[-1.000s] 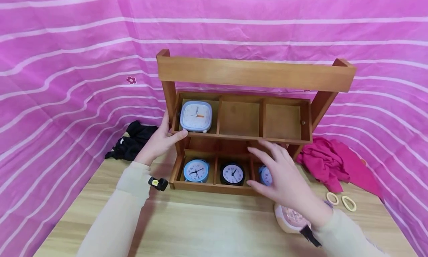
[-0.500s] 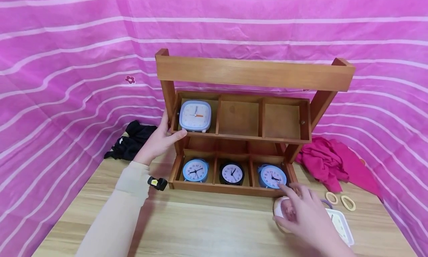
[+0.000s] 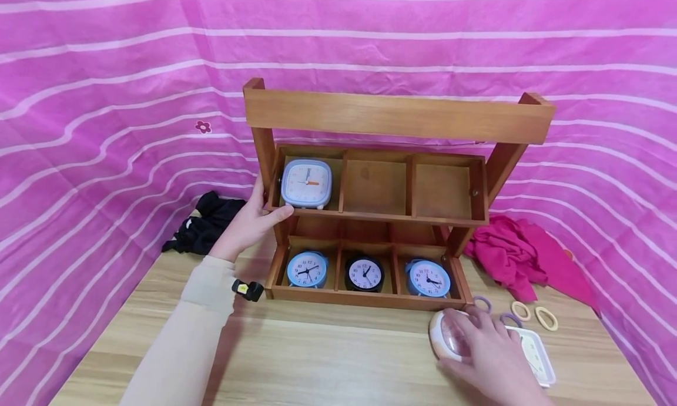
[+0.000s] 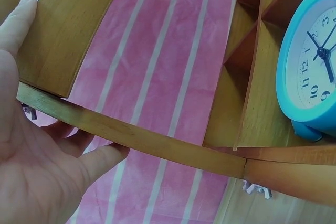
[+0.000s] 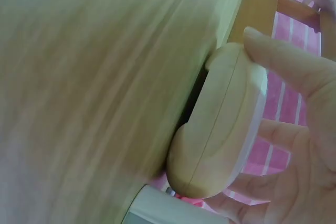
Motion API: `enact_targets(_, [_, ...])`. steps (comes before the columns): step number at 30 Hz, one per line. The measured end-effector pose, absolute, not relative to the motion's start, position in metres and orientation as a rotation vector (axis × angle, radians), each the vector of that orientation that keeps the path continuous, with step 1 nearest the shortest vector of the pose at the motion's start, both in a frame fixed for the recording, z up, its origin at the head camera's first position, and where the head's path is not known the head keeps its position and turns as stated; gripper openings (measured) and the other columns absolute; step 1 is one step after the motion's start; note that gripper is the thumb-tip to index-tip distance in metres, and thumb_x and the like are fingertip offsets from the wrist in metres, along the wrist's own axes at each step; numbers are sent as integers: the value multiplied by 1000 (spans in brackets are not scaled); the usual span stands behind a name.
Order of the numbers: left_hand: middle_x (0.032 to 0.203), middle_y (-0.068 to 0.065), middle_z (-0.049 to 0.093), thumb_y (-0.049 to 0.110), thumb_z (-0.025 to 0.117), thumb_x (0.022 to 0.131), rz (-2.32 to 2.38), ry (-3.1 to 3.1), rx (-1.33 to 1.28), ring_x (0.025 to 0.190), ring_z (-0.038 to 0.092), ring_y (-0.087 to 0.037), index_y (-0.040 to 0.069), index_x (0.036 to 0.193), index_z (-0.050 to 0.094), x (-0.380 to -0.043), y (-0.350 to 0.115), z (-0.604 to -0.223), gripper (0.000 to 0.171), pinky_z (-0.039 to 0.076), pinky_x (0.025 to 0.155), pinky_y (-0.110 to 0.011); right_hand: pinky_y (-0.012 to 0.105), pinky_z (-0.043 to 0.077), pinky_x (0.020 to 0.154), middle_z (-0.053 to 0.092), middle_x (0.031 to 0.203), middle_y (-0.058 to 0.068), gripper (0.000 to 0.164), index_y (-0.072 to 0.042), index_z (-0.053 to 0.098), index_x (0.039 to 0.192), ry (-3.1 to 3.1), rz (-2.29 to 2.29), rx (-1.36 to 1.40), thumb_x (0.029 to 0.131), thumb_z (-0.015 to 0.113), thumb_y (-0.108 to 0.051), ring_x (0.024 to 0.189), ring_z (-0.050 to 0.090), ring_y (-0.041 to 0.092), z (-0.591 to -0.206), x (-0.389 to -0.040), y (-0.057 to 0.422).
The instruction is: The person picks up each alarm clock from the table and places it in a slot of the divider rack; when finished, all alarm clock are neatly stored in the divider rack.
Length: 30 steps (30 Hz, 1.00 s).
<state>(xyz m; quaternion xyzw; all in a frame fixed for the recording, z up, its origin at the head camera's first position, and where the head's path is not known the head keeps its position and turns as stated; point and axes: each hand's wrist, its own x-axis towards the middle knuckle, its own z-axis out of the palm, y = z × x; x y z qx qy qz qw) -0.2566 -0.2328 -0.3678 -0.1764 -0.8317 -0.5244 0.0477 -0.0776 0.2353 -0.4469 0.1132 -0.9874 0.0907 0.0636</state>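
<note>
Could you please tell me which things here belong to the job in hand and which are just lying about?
Part of the job, it seems:
rack, held by the left hand
square clock, black clock and two blue clocks, set in the rack
pink-faced item, held by the right hand
white item by that hand, probably

Apparently just lying about:
black cloth
red cloth
small rings

Your cream clock (image 3: 446, 335) and brown wooden rack (image 3: 378, 215)
You have the rounded clock lying face up on the counter (image 3: 328, 353), just off the rack's right front corner, your right fingers (image 5: 278, 134) around it; the rack stands upright, two tiers of three compartments, its left end held by your left fingers (image 4: 107, 161).
</note>
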Motion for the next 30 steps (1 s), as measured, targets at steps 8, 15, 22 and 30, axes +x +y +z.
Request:
enact_targets(8, [174,9,7,37,72,99,-1612,-2505,-565,157,22,-29,55,162,-5,-258,-235,-370,101,24,123,-64,74,32,92,64,124,16,87,-32,68,133,-2977,248,350,59,90,-71,112,59,50,-447,-82,235])
enact_targets(15, [174,8,6,38,72,99,-1634,-2505,-560,157,22,-31,55,162,-7,-258,-234,-370,102,27,121,-65,73,31,89,60,127,20,91,-31,67,135,-2944,280,350,57,90,-73,112,58,51,-448,-82,237])
enact_targets(22, [175,6,8,41,72,99,-1617,-2514,-548,157,22,-33,56,161,-7,-260,-232,-371,101,24,120,-69,72,33,88,61,124,18,93,-31,67,135,-2907,300,342,54,93,-69,107,58,48,-442,-79,235])
enact_targets(30, [175,5,8,42,72,98,-1618,-2520,-538,156,24,-34,55,161,-7,-260,-234,-373,102,26,120,-67,58,34,79,63,111,10,92,-32,68,131,-2706,279,472,49,98,-60,98,60,32,-398,-89,221])
